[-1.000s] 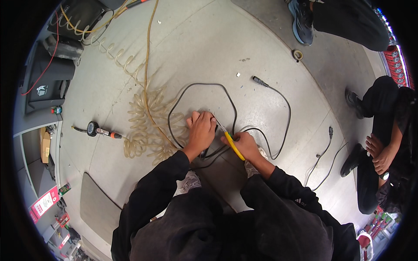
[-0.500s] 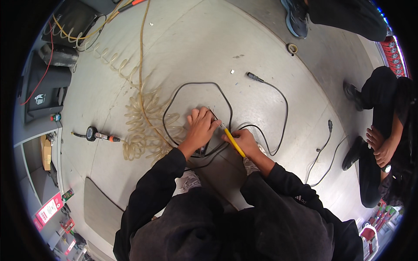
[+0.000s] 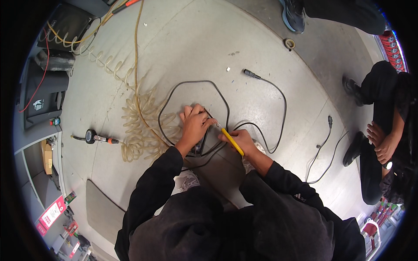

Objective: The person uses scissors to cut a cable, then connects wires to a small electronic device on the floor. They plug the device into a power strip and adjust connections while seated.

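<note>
My left hand (image 3: 194, 126) is closed on a thin black cable, with its thumb beside the metal tip of a yellow-handled tool (image 3: 231, 141). My right hand (image 3: 242, 141) grips that tool, which looks like pliers or cutters. A small dark object (image 3: 198, 148) lies partly hidden below my left hand. Around both hands a black cord (image 3: 228, 102) forms a loose loop and runs right to a plug (image 3: 251, 73).
Clear coiled hose (image 3: 135, 117) and a gauge (image 3: 90, 136) lie left. A second plugged cord (image 3: 330, 123) and tape roll (image 3: 289, 43) are right. A co-worker crouches right, hands (image 3: 384, 150) together; another person's shoe (image 3: 292, 15) is above. Grey shelving (image 3: 28, 182) edges the left.
The view has shifted slightly, so the floor items sit farther left and higher. My left thumb has come down to the tool's tip; my right hand keeps its grip.
</note>
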Motion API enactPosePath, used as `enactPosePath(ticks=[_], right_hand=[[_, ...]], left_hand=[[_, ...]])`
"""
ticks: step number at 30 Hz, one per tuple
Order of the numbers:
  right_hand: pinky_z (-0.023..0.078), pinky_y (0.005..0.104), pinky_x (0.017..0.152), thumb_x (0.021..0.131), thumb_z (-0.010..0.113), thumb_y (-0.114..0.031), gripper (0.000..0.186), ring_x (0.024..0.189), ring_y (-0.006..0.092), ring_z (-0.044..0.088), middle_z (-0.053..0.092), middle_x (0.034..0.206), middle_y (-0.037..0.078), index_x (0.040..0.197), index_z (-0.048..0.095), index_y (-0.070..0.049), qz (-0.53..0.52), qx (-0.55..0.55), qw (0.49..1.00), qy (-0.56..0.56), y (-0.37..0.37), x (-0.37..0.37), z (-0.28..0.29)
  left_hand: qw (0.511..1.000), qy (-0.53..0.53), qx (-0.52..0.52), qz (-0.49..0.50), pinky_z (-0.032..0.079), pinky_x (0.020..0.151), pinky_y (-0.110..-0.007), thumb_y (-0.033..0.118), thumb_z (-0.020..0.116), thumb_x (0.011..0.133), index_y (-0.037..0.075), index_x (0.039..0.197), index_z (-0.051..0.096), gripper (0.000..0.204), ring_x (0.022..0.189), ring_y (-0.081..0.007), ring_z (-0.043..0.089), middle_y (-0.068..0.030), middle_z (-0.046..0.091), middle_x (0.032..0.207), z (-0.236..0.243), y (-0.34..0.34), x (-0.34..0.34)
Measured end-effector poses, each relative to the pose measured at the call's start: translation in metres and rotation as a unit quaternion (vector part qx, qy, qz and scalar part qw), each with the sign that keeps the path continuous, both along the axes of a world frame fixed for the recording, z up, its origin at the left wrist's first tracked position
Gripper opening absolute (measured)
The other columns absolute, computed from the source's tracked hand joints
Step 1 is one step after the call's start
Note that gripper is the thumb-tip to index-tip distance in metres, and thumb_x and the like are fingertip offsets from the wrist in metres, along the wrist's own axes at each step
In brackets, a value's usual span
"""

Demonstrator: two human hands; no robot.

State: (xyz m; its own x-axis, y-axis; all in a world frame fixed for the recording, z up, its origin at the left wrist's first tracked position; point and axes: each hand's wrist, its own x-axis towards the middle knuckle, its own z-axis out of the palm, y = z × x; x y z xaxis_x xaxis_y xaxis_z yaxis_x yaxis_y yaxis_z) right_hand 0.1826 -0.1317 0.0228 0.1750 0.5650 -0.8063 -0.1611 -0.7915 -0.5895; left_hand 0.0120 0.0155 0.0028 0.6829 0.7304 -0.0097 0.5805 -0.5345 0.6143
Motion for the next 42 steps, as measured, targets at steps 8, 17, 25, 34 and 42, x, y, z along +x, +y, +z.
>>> enactPosePath(ticks=[8,17,25,34,42], right_hand=[[0.043,0.0299,0.058,0.081,0.093,-0.05,0.057,0.063,0.0085,0.056,0.064,0.067,0.001,0.086,0.081,0.005,-0.016,-0.015,1.0,0.012,0.004,0.0,0.014],[0.032,0.0236,0.046,0.085,0.093,-0.045,0.044,0.049,0.0047,0.045,0.052,0.063,-0.005,0.086,0.073,-0.005,-0.076,-0.024,0.994,0.076,0.005,-0.009,0.016],[0.036,0.0263,0.05,0.083,0.093,-0.048,0.052,0.055,0.0059,0.05,0.057,0.064,-0.003,0.083,0.077,0.001,-0.078,-0.017,0.995,0.066,0.006,-0.012,0.022],[0.031,0.0239,0.047,0.088,0.091,-0.044,0.042,0.05,0.004,0.043,0.053,0.063,-0.006,0.085,0.073,-0.006,-0.09,-0.002,0.994,0.054,0.01,-0.016,0.027],[0.031,0.0239,0.046,0.094,0.086,-0.039,0.037,0.05,0.0041,0.044,0.054,0.065,-0.006,0.091,0.074,-0.004,-0.114,0.032,0.993,0.027,0.005,-0.02,0.014]], left_hand=[[0.998,-0.032,-0.04,0.037,0.029,0.091,-0.046,0.037,0.081,0.092,0.005,0.073,0.063,0.041,0.103,-0.0291,0.043,-0.0029,0.059,0.102,-0.004,0.002,0.001],[0.997,-0.041,-0.035,0.063,0.029,0.089,-0.046,0.048,0.084,0.086,0.006,0.066,0.069,0.049,0.104,-0.0279,0.044,-0.0001,0.06,0.1,-0.01,0.002,0.002],[0.996,-0.034,-0.001,0.084,0.029,0.086,-0.045,0.049,0.085,0.084,0.007,0.063,0.066,0.051,0.101,-0.0276,0.044,0.0011,0.059,0.097,-0.006,0.0,0.003],[0.993,-0.051,0.025,0.105,0.03,0.085,-0.045,0.048,0.087,0.082,0.008,0.06,0.062,0.053,0.1,-0.028,0.044,0.0006,0.058,0.095,-0.004,0.0,0.007],[0.99,-0.065,0.035,0.124,0.031,0.086,-0.045,0.048,0.091,0.077,0.006,0.056,0.055,0.059,0.099,-0.0279,0.043,0.0002,0.057,0.096,-0.002,0.0,0.013]])
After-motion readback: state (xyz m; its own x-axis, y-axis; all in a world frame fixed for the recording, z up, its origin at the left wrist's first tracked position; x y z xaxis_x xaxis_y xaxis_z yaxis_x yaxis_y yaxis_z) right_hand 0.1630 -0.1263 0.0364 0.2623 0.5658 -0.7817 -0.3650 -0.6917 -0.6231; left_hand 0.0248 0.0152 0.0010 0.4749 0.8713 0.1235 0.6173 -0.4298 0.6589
